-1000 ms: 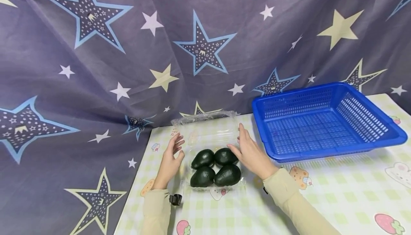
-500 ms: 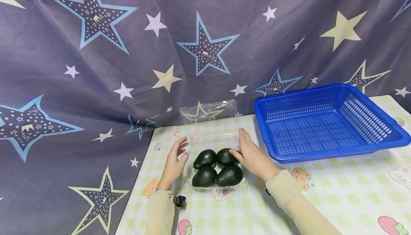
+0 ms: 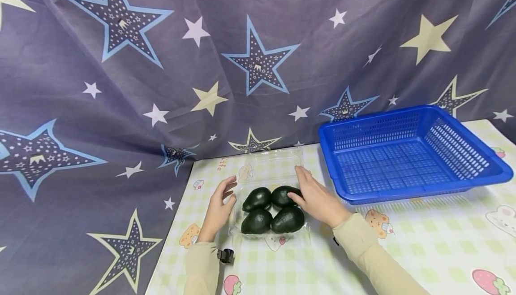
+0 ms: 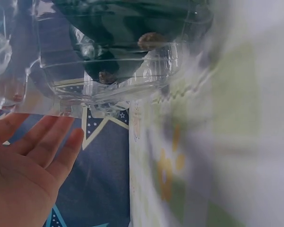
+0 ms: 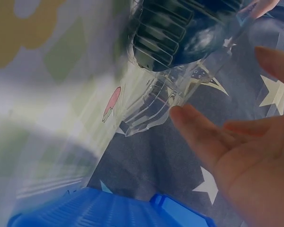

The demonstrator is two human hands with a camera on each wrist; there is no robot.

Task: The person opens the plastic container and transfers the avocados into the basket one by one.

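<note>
Several dark green avocados [image 3: 256, 221] lie in a clear plastic clamshell box [image 3: 269, 236] on the table. Its see-through lid [image 3: 278, 162] is folded back behind the box, hard to make out against the cloth. My left hand [image 3: 217, 210] is at the box's left side, fingers spread and loosely bent. In the left wrist view the fingertips are at the clear plastic's edge; whether they touch is unclear. On the other side, my right hand [image 3: 321, 200] has its fingers extended, with the thumb over the back right avocado. In the right wrist view a fingertip is close to the plastic.
To the right stands a blue perforated plastic basket [image 3: 338, 183]. A checked tablecloth [image 3: 423, 250] covers the table, whose left edge runs down beside my left arm. Behind hangs a purple-grey curtain [image 3: 169, 75] printed with stars.
The clear lid stood higher against the curtain half a second ago and now lies lower, towards the table. My hands have shifted only slightly; the avocados remain in place.
</note>
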